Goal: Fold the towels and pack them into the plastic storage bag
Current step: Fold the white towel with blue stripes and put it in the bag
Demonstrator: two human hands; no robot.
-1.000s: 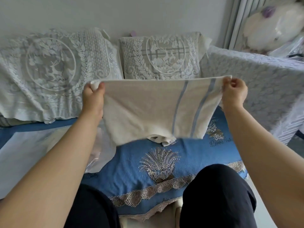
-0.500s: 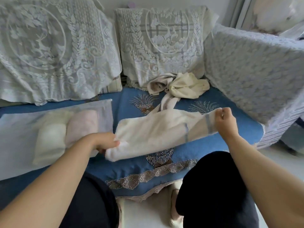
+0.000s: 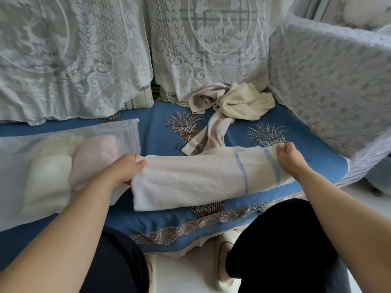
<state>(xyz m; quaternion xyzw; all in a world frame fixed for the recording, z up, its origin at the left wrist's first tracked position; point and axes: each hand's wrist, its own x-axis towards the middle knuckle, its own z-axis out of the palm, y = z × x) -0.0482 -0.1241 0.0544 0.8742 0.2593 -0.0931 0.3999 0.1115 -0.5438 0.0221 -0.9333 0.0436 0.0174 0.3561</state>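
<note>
A white towel with two blue stripes (image 3: pixel 196 176) lies folded lengthwise on the blue sofa seat (image 3: pixel 313 144). My left hand (image 3: pixel 124 168) grips its left end and my right hand (image 3: pixel 293 158) pinches its striped right end. The clear plastic storage bag (image 3: pixel 127 134) lies flat at the left with a white and a pink folded towel (image 3: pixel 93 157) inside. Two crumpled towels, a cream one (image 3: pixel 243 100) and a beige one (image 3: pixel 213 132), lie at the back of the seat.
Lace-covered cushions (image 3: pixel 207 49) line the sofa back and a lace-covered armrest (image 3: pixel 334 81) bounds the seat on the right. My dark-trousered knees (image 3: pixel 281 240) and a slipper (image 3: pixel 222 263) sit at the seat's lace-trimmed front edge.
The striped towel came down from held-up in front of me onto the seat. Both hands still hold its ends. The view tilted down and closer.
</note>
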